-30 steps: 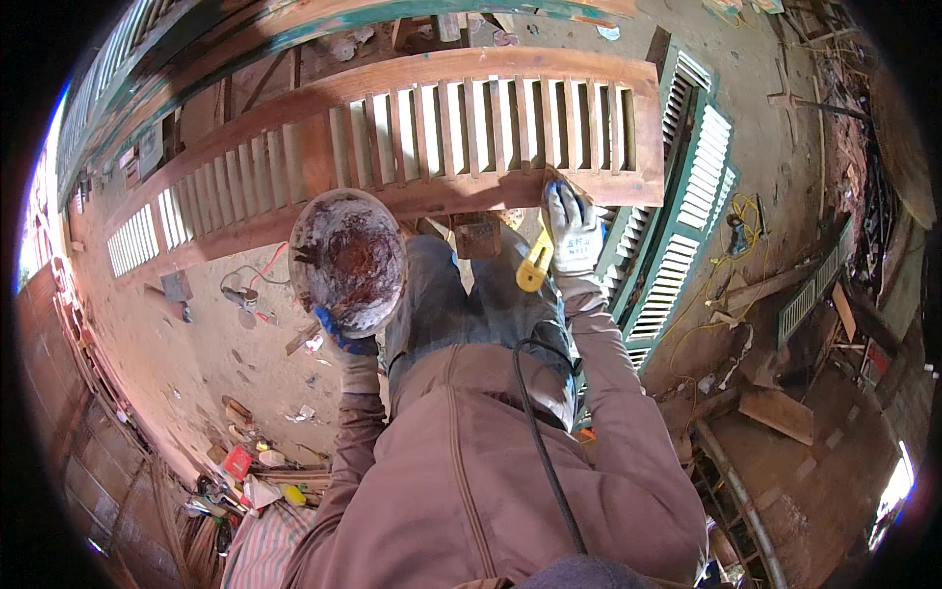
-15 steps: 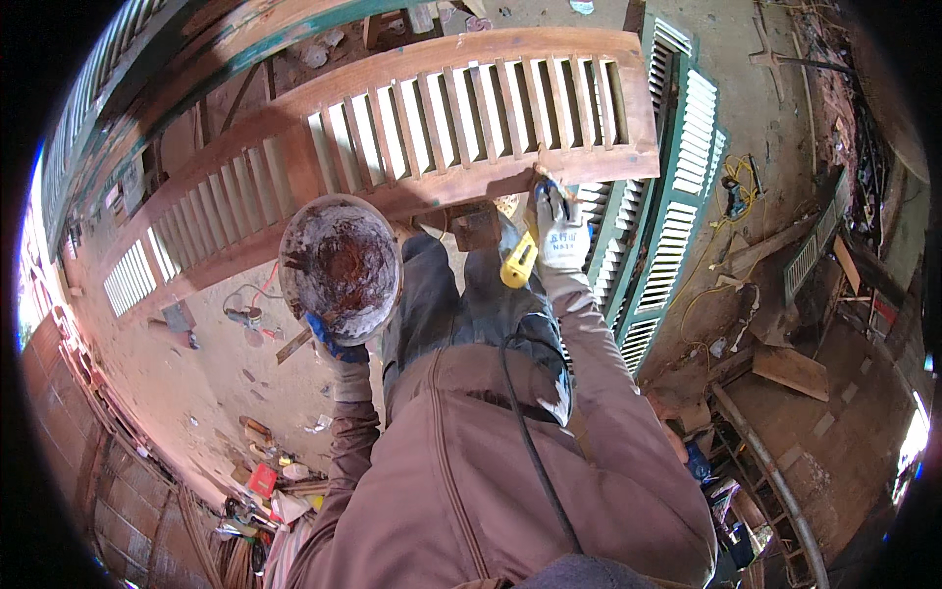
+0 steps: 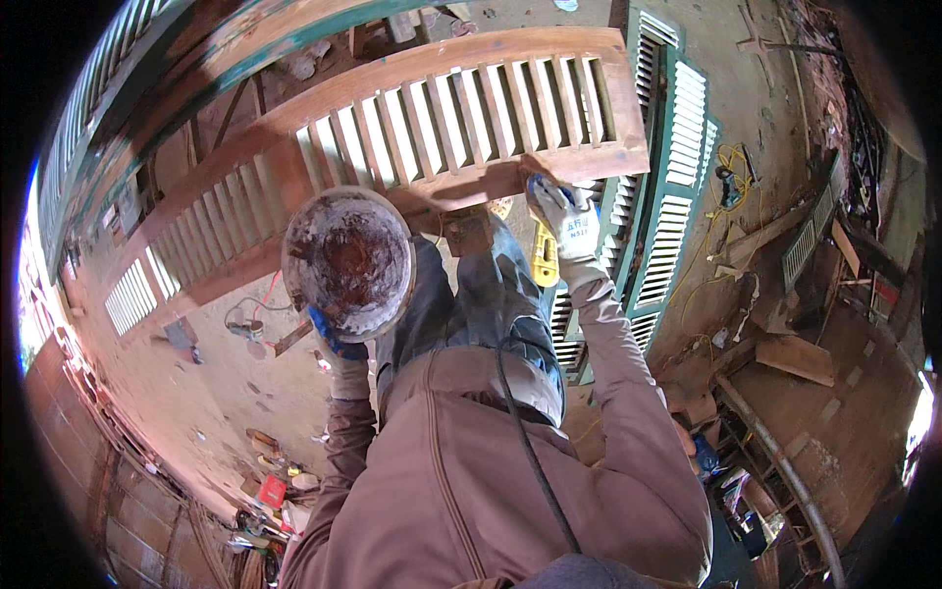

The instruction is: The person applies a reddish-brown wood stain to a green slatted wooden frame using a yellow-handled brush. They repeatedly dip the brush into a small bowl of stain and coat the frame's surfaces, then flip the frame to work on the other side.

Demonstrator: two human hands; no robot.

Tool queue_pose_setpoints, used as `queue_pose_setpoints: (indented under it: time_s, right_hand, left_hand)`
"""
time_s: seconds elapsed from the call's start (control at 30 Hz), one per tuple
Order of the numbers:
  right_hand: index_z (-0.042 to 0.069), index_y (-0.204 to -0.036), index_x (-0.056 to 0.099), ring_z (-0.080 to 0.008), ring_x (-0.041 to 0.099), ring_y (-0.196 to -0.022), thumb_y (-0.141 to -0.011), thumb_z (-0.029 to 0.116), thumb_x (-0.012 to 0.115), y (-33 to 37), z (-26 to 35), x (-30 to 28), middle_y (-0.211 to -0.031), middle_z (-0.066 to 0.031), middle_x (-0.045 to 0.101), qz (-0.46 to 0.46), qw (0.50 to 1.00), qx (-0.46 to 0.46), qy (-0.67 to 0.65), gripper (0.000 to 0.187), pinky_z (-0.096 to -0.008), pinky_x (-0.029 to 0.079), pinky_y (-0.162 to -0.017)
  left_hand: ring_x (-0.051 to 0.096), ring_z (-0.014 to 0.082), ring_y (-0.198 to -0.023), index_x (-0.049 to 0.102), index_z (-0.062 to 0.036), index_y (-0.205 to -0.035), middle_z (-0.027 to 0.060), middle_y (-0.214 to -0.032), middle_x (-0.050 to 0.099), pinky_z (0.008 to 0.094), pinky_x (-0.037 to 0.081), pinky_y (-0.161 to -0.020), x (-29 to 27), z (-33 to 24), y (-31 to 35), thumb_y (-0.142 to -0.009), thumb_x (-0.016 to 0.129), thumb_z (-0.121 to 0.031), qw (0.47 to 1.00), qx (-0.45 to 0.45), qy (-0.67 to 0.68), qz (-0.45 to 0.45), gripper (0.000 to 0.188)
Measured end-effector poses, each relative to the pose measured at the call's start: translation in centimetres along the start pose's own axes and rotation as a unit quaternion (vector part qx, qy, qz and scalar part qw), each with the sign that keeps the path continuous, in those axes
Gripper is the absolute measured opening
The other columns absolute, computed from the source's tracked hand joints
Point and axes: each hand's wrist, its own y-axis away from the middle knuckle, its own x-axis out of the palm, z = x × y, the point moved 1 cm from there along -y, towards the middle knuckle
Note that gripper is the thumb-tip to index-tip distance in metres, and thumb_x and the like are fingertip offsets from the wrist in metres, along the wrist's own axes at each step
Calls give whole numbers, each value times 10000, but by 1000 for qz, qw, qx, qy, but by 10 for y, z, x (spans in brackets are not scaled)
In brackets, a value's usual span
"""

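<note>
A round bowl [image 3: 350,263], its inside smeared white with reddish-brown paste, is held up on the left by my gloved left hand [image 3: 336,336], whose fingers close on its lower rim. My right hand [image 3: 567,218], in a white and blue glove, is closed around a yellow-handled tool [image 3: 545,254]. That handle hangs below the palm; the tool's other end is not clear. The fingertips of this hand meet the near edge of a brown wooden louvred shutter [image 3: 471,187], close to its right end. The shutter lies across in front of me, and the bowl overlaps its near edge.
Green louvred shutters [image 3: 655,250] lie beyond the right hand. Another green-edged frame [image 3: 294,44] stands at the far left. A yellow cord [image 3: 731,177] and loose boards [image 3: 795,359] are on the right-hand ground. Tools and a red box [image 3: 272,491] lie at lower left.
The view has shifted slightly. My right hand has turned, so the yellow handle now hangs more upright, and its fingertips stay at the shutter's near edge. The bowl remains in my left hand.
</note>
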Motion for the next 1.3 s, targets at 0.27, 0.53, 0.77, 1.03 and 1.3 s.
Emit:
queue_pose_setpoints:
  time_s: [0.27,0.53,0.77,1.03,1.3]
  right_hand:
    - [209,-1243,682,-193,603,-1112,-854,257,663,11,-11,-19,-1226,42,681,30,999,24,19,392,-371,500,-899]
    - [299,-1217,693,-174,575,-1164,-777,329,762,12,-115,-20,-1234,98,664,-98,991,-13,88,447,-404,481,-852]
    - [298,-1145,722,-171,574,-1170,-781,352,776,8,-128,-13,-1240,127,669,-28,995,-39,87,372,-431,481,-888]
    - [291,-1202,716,-133,634,-1009,-799,277,683,-7,-150,-50,-1216,101,702,-53,993,-99,40,404,-358,506,-773]
    - [218,-1113,742,-167,650,-1004,-756,291,780,-6,-119,-33,-1166,88,723,-13,993,-111,43,366,-358,528,-790]
  left_hand:
    - [396,317,-1417,248,-69,-1584,135,-1583,355,490,319,-1192,29,-7,-4,-1075,405,-409,998,-46,-17,27,632]
    - [427,303,-1394,297,-58,-1561,127,-1562,388,484,336,-1182,41,1,-5,-1074,413,-423,1000,-16,-2,22,620]
    - [448,308,-1373,335,-66,-1545,125,-1536,426,480,351,-1169,58,2,-9,-1069,425,-434,999,7,-19,31,608]
    - [458,317,-1368,329,-58,-1545,138,-1542,417,479,368,-1160,68,-3,3,-1067,422,-433,996,-37,83,-13,614]
    - [440,287,-1387,339,-55,-1549,127,-1554,408,452,350,-1174,58,5,11,-1083,391,-376,998,-42,40,2,568]
